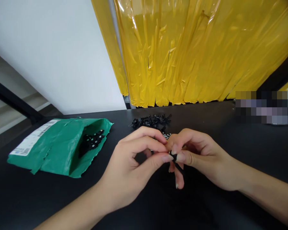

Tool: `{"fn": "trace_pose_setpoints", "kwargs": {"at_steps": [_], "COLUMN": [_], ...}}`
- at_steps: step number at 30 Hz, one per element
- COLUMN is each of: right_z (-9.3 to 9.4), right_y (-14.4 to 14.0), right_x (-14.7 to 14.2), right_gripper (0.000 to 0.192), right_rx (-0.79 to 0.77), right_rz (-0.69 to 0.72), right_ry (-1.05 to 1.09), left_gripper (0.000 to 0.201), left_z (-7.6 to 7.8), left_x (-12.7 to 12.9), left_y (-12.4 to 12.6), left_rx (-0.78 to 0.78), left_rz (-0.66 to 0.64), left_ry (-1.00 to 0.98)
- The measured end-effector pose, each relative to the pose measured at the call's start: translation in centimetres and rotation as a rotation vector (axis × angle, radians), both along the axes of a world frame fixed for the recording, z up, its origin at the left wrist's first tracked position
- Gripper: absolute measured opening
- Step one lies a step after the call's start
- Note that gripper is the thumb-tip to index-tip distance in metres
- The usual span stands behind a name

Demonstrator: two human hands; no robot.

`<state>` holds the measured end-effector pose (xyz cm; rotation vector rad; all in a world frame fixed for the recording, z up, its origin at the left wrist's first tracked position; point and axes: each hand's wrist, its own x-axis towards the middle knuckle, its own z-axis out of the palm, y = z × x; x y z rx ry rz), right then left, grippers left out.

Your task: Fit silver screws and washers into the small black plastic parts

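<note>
In a fingertip grip, the left hand [129, 167] and right hand [212, 161] together pinch a small black piece [173, 156] above the desk [62, 201], black parts [151, 121] heaped near its far edge.

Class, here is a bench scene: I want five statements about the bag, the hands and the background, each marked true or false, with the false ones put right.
1. The green bag is sealed shut. False: it gapes open, with small black items inside.
2. The left hand and the right hand meet at a small black piece. True.
3. A heap of black parts lies on the table beyond the hands. True.
4. The yellow sheeting hangs left of the white panel. False: the sheeting hangs to its right.
5. A white label is on the bag. True.
</note>
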<state>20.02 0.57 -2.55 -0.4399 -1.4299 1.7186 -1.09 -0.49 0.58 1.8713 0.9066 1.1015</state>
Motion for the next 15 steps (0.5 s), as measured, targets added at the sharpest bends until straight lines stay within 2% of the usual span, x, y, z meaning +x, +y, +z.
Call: {"fn": "trace_pose_setpoints", "kwargs": {"at_steps": [4,7,10,15], "right_z": [0.4,0.6,0.4,0.2], "right_y": [-0.1,0.0,0.1,0.3], "right_x": [-0.1,-0.1,0.0,0.1], "right_gripper": [0.007,0.004,0.002,0.005], "right_rx": [0.002,0.016,-0.003,-0.025], "right_rz": [0.009,0.004,-0.005,-0.044], "right_ry": [-0.013,-0.007,0.012,0.011], "left_gripper": [0.005,0.006,0.008,0.008], "left_z": [0.1,-0.1,-0.1,-0.1], "left_x": [0.2,0.3,0.0,-0.2], "left_y": [0.2,0.6,1.0,0.9], "left_rx": [-0.257,-0.331,-0.280,-0.049], "left_rz": [-0.075,-0.104,-0.079,0.013], "left_ry": [-0.155,-0.215,-0.207,-0.013]}}
